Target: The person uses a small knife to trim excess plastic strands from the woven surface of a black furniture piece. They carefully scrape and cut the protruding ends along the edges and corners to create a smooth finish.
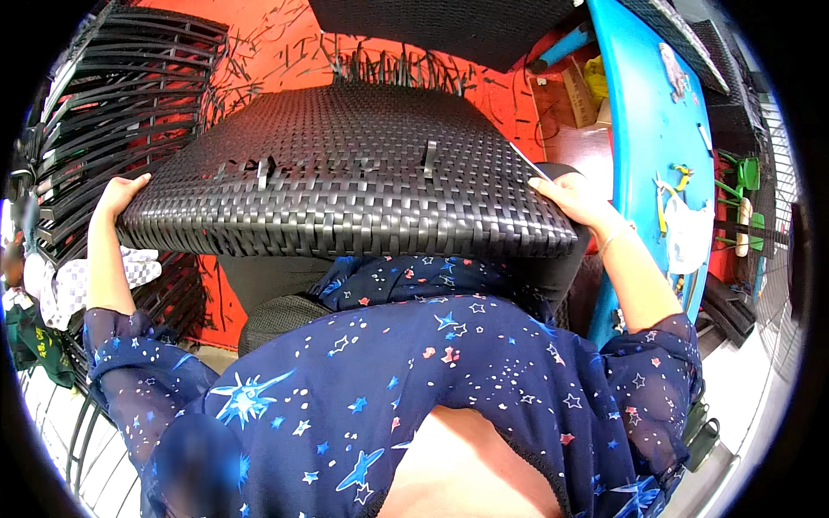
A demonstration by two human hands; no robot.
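Note:
A black woven panel of flat glossy strips lies across my lap, its rounded near edge facing me. Uncut strip ends fan out from its far edge. Two short strip ends stick up from the weave. My left hand grips the panel's left corner with the thumb on top; the fingers underneath are mostly hidden. At the right corner my right hand is closed on the edge, thumb over the top and fingers below, out of sight.
Curved black frames are stacked at the left, with a checked glove-like cloth nearby. On the right, a blue table carries a yellow-handled tool and a white plastic bag. Black strip scraps litter the red floor.

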